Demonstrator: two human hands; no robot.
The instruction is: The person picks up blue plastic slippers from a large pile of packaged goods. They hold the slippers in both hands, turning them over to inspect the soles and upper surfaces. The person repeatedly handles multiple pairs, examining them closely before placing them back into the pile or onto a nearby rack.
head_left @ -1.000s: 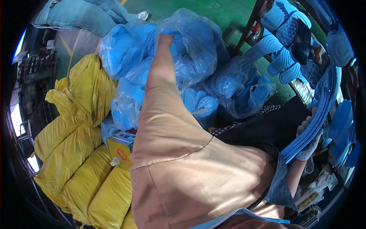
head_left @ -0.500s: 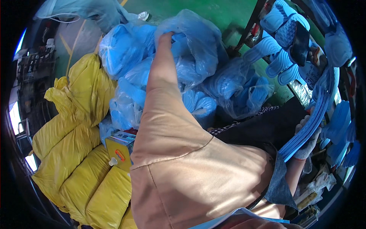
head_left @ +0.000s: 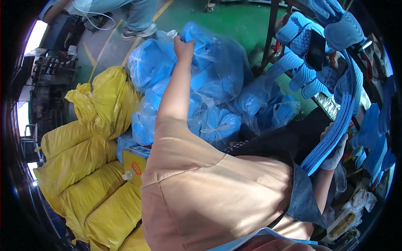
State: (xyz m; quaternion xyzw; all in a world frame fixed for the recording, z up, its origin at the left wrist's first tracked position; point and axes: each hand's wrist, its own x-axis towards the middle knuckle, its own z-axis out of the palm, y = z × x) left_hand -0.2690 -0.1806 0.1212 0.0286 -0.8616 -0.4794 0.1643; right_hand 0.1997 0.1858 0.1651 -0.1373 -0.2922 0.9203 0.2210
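Observation:
My left arm reaches far forward over a heap of clear plastic bags filled with blue foam soles (head_left: 217,123). At its end my bare left hand (head_left: 184,47) is closed on the gathered edge of a clear plastic bag (head_left: 226,62), which has blue soles inside. At the right, my right hand (head_left: 334,151), in a grey-white glove, grips a long curved stack of blue foam soles (head_left: 328,146). That stack hides part of its fingers. The stack's upper end rises toward the rack.
Yellow sacks (head_left: 96,180) pile up at the left beside a yellow box (head_left: 135,162). A rack at the right holds more blue soles (head_left: 303,75) and a dark phone (head_left: 315,50). Another person's legs (head_left: 142,19) stand at the far left on the floor.
My left hand has come up out of the bag's mouth and now shows at its edge. The bag's open top has sunk. The view has shifted; another person's shoes now show. My right hand keeps its stack.

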